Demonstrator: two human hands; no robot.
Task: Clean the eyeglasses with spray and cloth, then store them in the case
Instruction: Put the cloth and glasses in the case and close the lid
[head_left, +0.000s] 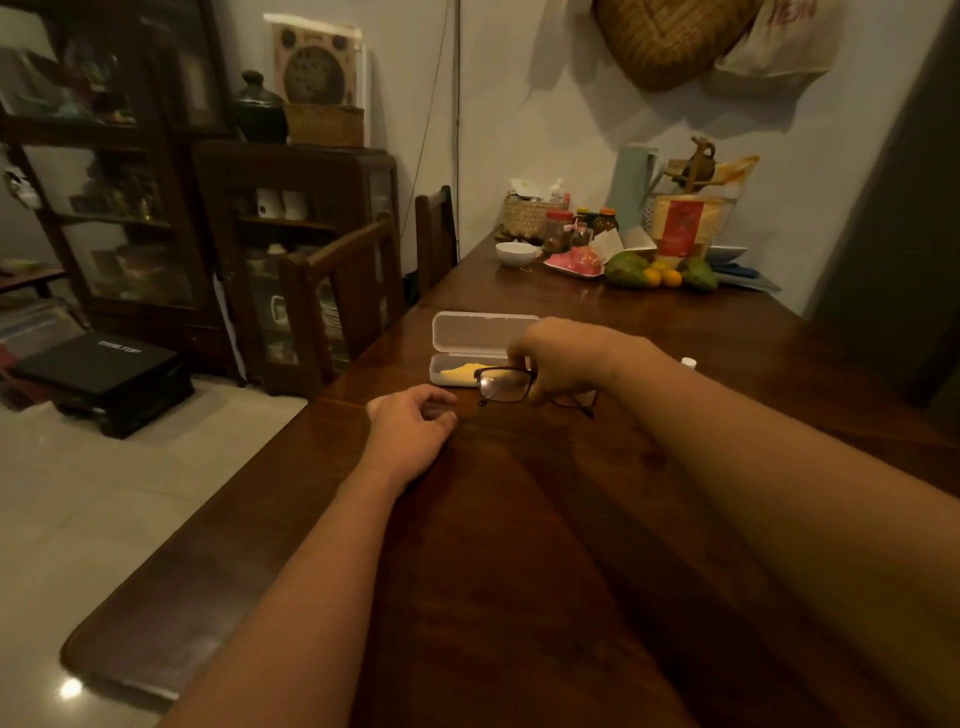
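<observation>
Black-framed eyeglasses (506, 385) hang just above the dark wooden table (519, 519), gripped at the frame's top by my right hand (563, 358). Behind them lies a white translucent case (470, 338) with its lid open, and a yellow cloth (460, 372) rests in its tray. My left hand (413, 423) lies on the table left of the glasses, fingers loosely curled and empty. A small white cap, perhaps the spray bottle (688, 362), peeks out behind my right forearm; the remainder is hidden.
At the table's far end stand a white bowl (516, 253), jars, a basket, a pink tray and fruit (654, 273). Wooden chairs (343, 291) stand along the left edge. Dark cabinets line the left wall, with a black box on the floor.
</observation>
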